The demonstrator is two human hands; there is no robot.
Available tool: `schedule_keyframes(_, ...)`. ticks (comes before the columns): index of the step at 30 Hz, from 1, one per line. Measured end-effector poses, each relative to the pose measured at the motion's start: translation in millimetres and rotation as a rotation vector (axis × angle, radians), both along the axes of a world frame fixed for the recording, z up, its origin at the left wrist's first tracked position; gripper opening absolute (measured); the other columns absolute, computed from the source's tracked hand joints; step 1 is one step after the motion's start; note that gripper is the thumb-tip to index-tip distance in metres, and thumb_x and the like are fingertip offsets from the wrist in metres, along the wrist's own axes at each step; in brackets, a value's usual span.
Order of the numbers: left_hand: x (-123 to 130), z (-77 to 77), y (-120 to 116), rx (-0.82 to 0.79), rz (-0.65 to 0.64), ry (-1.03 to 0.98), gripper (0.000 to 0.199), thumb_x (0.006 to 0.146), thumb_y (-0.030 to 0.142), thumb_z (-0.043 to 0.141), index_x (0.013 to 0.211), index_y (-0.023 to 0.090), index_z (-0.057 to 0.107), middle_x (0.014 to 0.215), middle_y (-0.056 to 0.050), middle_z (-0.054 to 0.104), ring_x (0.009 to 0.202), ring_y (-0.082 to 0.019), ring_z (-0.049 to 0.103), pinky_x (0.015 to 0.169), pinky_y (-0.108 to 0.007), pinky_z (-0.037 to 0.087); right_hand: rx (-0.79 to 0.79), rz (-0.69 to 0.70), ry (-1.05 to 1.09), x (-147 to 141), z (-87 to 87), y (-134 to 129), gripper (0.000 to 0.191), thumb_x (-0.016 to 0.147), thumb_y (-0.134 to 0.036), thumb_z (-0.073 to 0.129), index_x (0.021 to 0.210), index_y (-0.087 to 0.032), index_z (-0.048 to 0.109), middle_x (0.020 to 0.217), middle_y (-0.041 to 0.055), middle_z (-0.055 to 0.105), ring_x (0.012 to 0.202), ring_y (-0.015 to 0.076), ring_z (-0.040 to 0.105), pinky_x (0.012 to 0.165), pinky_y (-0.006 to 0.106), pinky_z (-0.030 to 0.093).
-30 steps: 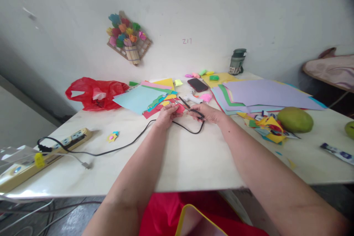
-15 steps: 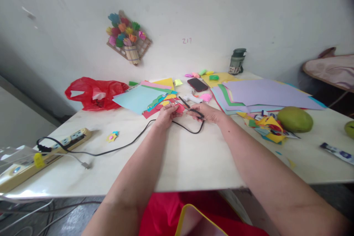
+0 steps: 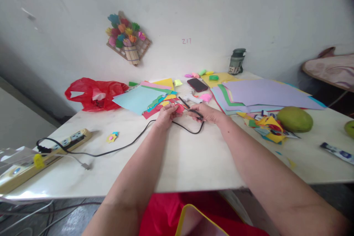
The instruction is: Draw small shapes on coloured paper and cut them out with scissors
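My left hand (image 3: 165, 115) is closed on a small piece of red paper (image 3: 179, 108), pinched between thumb and fingers over the middle of the table. In my right hand (image 3: 206, 113) is a pair of scissors (image 3: 195, 112) with black handles, its blades pointing left toward the paper. Whether the blades touch the paper is too small to tell. Just beyond the hands are a white glue gun (image 3: 193, 98) and a dark phone (image 3: 197, 84). A black cord (image 3: 121, 149) runs under my left wrist and loops below the right hand.
Coloured paper sheets (image 3: 134, 99) lie left, and a larger stack (image 3: 265, 92) right. Paper scraps (image 3: 272, 127) and a green fruit (image 3: 295, 119) are at right. On the left are a red plastic bag (image 3: 110, 89), a power strip (image 3: 55, 155) and a small paper flower (image 3: 112, 138).
Both hands stay in nearly the same place, with the red paper and scissors still held. Only slight shifts of the fingers and the view show.
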State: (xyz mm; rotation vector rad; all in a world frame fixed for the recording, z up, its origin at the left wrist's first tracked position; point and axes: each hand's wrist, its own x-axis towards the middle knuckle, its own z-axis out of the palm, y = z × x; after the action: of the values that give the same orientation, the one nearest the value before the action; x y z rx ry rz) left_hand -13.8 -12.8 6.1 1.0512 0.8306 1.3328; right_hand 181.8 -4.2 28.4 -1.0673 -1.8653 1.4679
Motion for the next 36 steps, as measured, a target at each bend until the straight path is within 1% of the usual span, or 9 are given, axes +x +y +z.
schedule_keyframes(4,0,-1.5,1,0.008,0.030,0.000,0.030,0.059,0.031,0.081,0.070,0.014,0.059,0.068,-0.002,0.066,0.060,-0.014,0.064,0.065,-0.029,0.054,0.019,0.002,-0.008,1,-1.8,1,0.029,0.072,-0.038,0.073,0.069,-0.016,0.056,0.049,-0.0030,0.055,0.038,0.0056,0.047,0.031,0.015,0.027)
schedule_keyframes(8,1,-3.4,4,0.020,0.055,0.007,0.033,0.057,0.032,0.082,0.068,0.014,0.058,0.066,-0.001,0.065,0.059,-0.013,0.063,0.064,-0.028,0.053,0.032,-0.022,-0.009,2,1.4,-2,0.029,0.070,-0.037,0.077,0.071,-0.016,0.058,0.047,-0.0037,0.054,0.037,0.0053,0.045,0.032,0.015,0.027)
schedule_keyframes(14,2,-2.6,1,0.033,0.029,0.057,0.035,0.054,0.034,0.084,0.067,0.015,0.058,0.066,-0.001,0.066,0.059,-0.013,0.062,0.062,-0.028,0.053,0.041,-0.106,0.046,4,3.3,0,0.037,0.063,-0.038,0.083,0.083,-0.015,0.062,0.058,-0.0008,0.063,0.042,0.0067,0.051,0.035,0.017,0.030)
schedule_keyframes(18,2,-0.9,-1,0.042,0.012,0.093,0.035,0.054,0.035,0.083,0.066,0.015,0.057,0.067,-0.002,0.067,0.058,-0.013,0.061,0.061,-0.028,0.052,0.035,-0.204,0.142,4,-0.5,4,0.042,0.057,-0.030,0.087,0.088,-0.014,0.062,0.060,-0.0014,0.064,0.045,0.0069,0.053,0.040,0.017,0.033)
schedule_keyframes(21,3,-0.1,-2,0.037,-0.008,0.127,0.033,0.054,0.034,0.083,0.067,0.015,0.058,0.066,-0.002,0.068,0.057,-0.014,0.061,0.059,-0.028,0.050,0.041,-0.226,0.241,2,-1.2,6,0.042,0.056,-0.024,0.086,0.089,-0.014,0.061,0.059,-0.0028,0.062,0.047,0.0081,0.056,0.045,0.019,0.038)
schedule_keyframes(23,4,0.5,-3,0.031,-0.020,0.151,0.032,0.054,0.034,0.083,0.067,0.015,0.060,0.065,-0.002,0.067,0.055,-0.013,0.060,0.058,-0.027,0.049,0.044,-0.233,0.278,1,0.1,5,0.041,0.056,-0.022,0.085,0.088,-0.015,0.061,0.059,-0.0030,0.063,0.048,0.0086,0.057,0.046,0.019,0.038)
schedule_keyframes(28,6,2.5,-5,0.011,-0.044,0.179,0.033,0.052,0.033,0.084,0.065,0.016,0.060,0.062,-0.001,0.067,0.054,-0.013,0.059,0.055,-0.025,0.046,0.043,-0.267,0.285,-3,5.5,2,0.039,0.057,-0.020,0.084,0.087,-0.015,0.060,0.056,-0.0037,0.061,0.048,0.0085,0.056,0.045,0.018,0.037)
schedule_keyframes(31,7,3.8,-6,0.003,-0.059,0.197,0.033,0.052,0.035,0.084,0.064,0.016,0.060,0.061,-0.001,0.066,0.053,-0.012,0.059,0.053,-0.024,0.044,0.046,-0.261,0.271,-6,7.4,-1,0.038,0.057,-0.018,0.084,0.085,-0.015,0.060,0.054,-0.0048,0.059,0.046,0.0076,0.054,0.045,0.018,0.037)
schedule_keyframes(36,6,3.0,-6,0.013,-0.066,0.231,0.029,0.055,0.034,0.083,0.064,0.016,0.061,0.062,-0.001,0.067,0.054,-0.012,0.058,0.053,-0.024,0.043,0.032,-0.258,0.281,-11,9.1,-5,0.033,0.057,-0.012,0.081,0.082,-0.015,0.060,0.054,-0.0060,0.058,0.046,0.0065,0.051,0.047,0.019,0.041)
